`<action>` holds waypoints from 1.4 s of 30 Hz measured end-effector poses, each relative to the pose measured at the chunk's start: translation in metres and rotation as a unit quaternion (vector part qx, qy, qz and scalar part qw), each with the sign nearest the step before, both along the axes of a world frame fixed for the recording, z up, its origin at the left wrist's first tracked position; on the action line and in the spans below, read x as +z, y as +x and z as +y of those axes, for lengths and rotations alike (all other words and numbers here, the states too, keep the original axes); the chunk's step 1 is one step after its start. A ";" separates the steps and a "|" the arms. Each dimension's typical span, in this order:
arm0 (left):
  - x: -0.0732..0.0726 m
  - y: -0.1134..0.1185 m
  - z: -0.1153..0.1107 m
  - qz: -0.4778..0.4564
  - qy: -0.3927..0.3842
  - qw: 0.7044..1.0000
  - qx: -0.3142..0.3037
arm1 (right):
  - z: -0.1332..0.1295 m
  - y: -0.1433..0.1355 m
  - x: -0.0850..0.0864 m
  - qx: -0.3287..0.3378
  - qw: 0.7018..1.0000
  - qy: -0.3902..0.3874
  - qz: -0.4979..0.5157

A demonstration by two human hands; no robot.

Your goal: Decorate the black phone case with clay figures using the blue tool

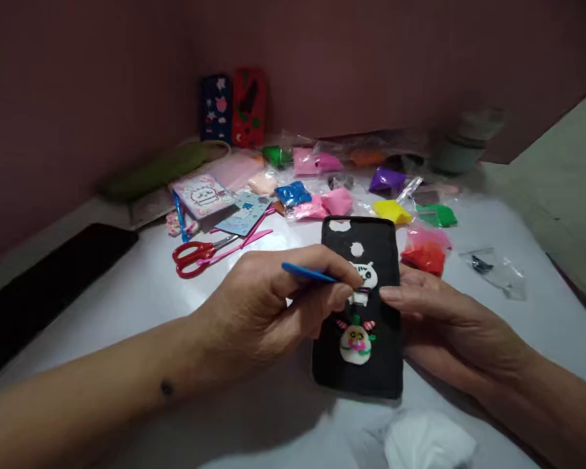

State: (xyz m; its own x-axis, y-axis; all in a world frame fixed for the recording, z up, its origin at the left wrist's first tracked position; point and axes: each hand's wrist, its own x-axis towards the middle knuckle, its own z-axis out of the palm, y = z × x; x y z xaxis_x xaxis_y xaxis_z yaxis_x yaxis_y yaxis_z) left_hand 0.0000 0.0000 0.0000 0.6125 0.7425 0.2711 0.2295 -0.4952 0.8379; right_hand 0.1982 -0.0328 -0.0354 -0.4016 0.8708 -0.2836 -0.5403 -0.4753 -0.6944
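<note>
left grip (278,296) pinches blue tool (306,271), right grip (452,312) clamps black case (385,329) edge; case likely light, bendy, figures (355,348) soft: hold rims only

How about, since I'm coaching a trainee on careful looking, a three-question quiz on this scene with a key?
1. Which hand holds the blue tool?
2. True or false: the scissors have red handles.
3. The right hand holds a case. What colour is that case?
A) red
B) black
C) green

Key:
1. The left hand.
2. True.
3. B.
</note>
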 end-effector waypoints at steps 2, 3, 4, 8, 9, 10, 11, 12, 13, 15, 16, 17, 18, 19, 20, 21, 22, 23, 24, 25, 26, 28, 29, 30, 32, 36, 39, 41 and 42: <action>-0.001 -0.001 -0.002 -0.008 0.002 1.000 0.001 | 0.000 -0.001 0.001 0.002 1.000 -0.002 -0.001; -0.001 -0.002 -0.002 -0.010 0.003 1.000 0.002 | 0.000 -0.001 0.002 0.004 1.000 -0.002 -0.001; -0.001 -0.002 -0.003 -0.013 0.005 1.000 0.003 | 0.000 -0.001 0.002 0.004 1.000 -0.002 -0.001; -0.001 -0.003 -0.003 -0.018 0.011 1.000 0.006 | 0.001 -0.001 0.002 0.006 1.000 0.001 0.002; -0.001 -0.003 -0.002 -0.018 0.014 1.000 0.007 | 0.001 -0.001 0.002 0.006 1.000 0.002 0.000; -0.001 -0.003 -0.002 -0.018 0.016 1.000 0.009 | 0.001 -0.001 0.002 0.006 1.000 0.002 -0.001; -0.001 -0.003 -0.002 -0.016 0.021 1.000 0.008 | 0.001 -0.001 0.002 0.005 1.000 0.002 -0.003; -0.001 -0.003 -0.001 -0.011 0.024 1.000 0.007 | 0.001 -0.001 0.002 0.006 1.000 0.002 -0.005; -0.001 -0.003 -0.001 -0.005 0.027 1.000 0.006 | 0.001 -0.001 0.002 0.006 1.000 0.002 -0.007; -0.001 -0.002 -0.001 0.000 0.032 0.999 0.003 | 0.001 -0.001 0.003 0.010 1.000 0.003 -0.010; -0.001 -0.002 0.000 0.003 0.032 0.999 0.002 | 0.001 -0.001 0.003 0.011 1.000 0.004 -0.014; -0.001 -0.002 0.000 0.004 0.033 0.999 -0.001 | 0.001 -0.002 0.003 0.012 1.000 0.003 -0.020; -0.001 -0.002 0.000 0.003 0.035 0.999 -0.004 | 0.002 -0.002 0.003 0.012 1.000 0.003 -0.026; -0.001 -0.002 0.000 0.002 0.037 0.999 -0.007 | 0.002 -0.002 0.003 0.011 0.999 0.002 -0.033; -0.001 -0.002 0.001 0.002 0.039 0.999 -0.009 | 0.002 -0.002 0.003 0.009 0.999 0.000 -0.039; -0.002 -0.003 0.001 0.001 0.041 0.999 -0.010 | 0.002 -0.002 0.003 0.008 0.999 -0.001 -0.043; -0.002 -0.003 0.001 -0.001 0.043 0.999 -0.011 | 0.002 -0.002 0.003 0.008 0.999 -0.001 -0.043; -0.002 -0.003 0.001 -0.006 0.042 0.999 -0.013 | 0.002 -0.002 0.003 0.007 0.999 -0.001 -0.041; -0.003 -0.003 0.001 -0.009 0.037 0.999 -0.014 | 0.001 -0.002 0.003 0.007 0.999 0.000 -0.037; -0.003 -0.003 0.001 -0.014 0.030 0.999 -0.015 | 0.001 -0.001 0.003 0.007 0.999 0.002 -0.032; -0.004 -0.003 0.001 -0.019 0.023 0.999 -0.015 | 0.000 -0.001 0.003 0.009 1.000 0.004 -0.028; -0.005 -0.003 0.001 -0.027 0.012 0.999 -0.016 | -0.001 -0.001 0.003 0.011 1.000 0.005 -0.026; -0.005 -0.003 0.001 -0.029 0.012 0.999 -0.015 | -0.001 -0.001 0.004 0.011 1.000 0.006 -0.027; -0.005 -0.002 0.001 -0.028 0.015 0.999 -0.014 | -0.001 -0.002 0.004 0.010 1.000 0.007 -0.028; -0.005 -0.002 0.000 -0.021 0.018 1.000 -0.011 | -0.001 -0.002 0.005 0.010 0.999 0.008 -0.031; -0.004 -0.003 0.000 -0.010 0.020 1.000 -0.013 | 0.000 -0.003 0.005 0.012 0.999 0.010 -0.039; -0.004 -0.004 0.000 -0.012 0.024 1.000 -0.009 | 0.000 -0.002 0.004 0.013 0.998 0.008 -0.053; -0.004 -0.003 0.000 -0.010 0.026 1.000 -0.006 | 0.000 -0.001 0.004 0.015 0.998 0.011 -0.059; -0.004 -0.003 0.000 -0.010 0.029 1.000 -0.006 | 0.000 -0.001 0.004 0.016 0.998 0.013 -0.061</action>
State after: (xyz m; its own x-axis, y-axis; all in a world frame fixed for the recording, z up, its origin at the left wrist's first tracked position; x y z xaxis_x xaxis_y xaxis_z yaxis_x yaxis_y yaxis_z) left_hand -0.0033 -0.0003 -0.0044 0.6149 0.7182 0.3256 0.2074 -0.5456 0.8120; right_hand 0.1970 -0.0325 -0.0312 -0.3934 0.8655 -0.3102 -0.4356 -0.4726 -0.7661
